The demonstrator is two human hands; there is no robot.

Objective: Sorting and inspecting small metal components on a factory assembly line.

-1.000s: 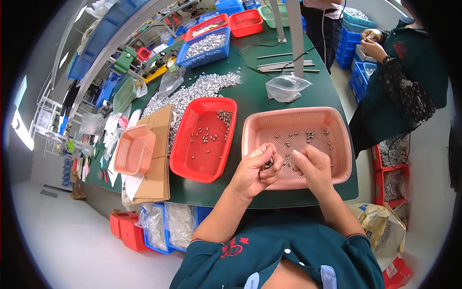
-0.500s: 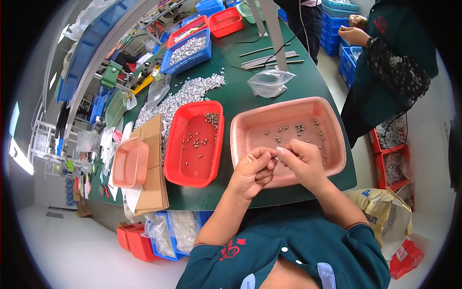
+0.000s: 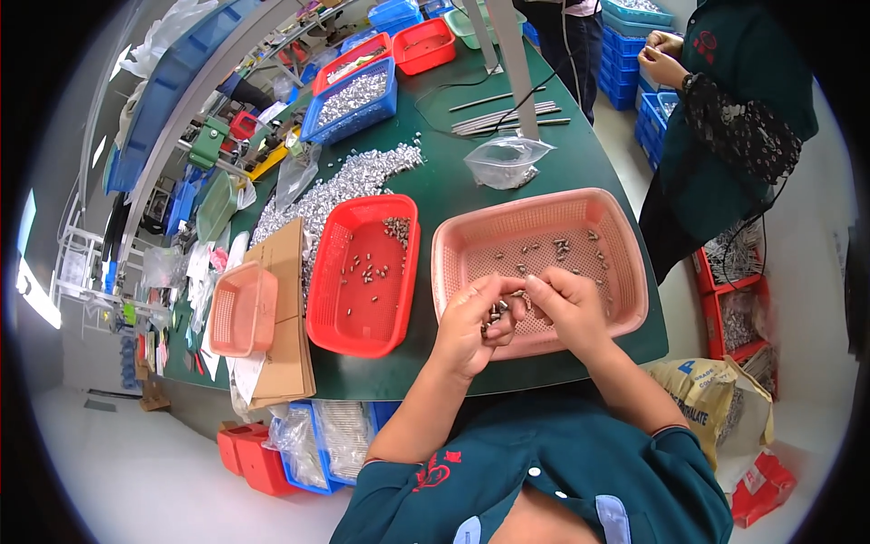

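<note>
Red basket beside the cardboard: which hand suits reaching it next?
Left hand, probably: it's closer to the red basket, though holding metal parts; the right hand is farther away, over the larger pink basket.

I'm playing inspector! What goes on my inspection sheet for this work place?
Surface: green table, crowded
Things: small metal pieces in a big pink basket and the red basket left of it
Clutter: silver pile, plastic bag, metal rods
Grips: left grip holds small metal pieces; right grip close beside it, contents unclear
Cables: black cable near the rods
Surroundings: another person standing right; stacked blue crates
</note>
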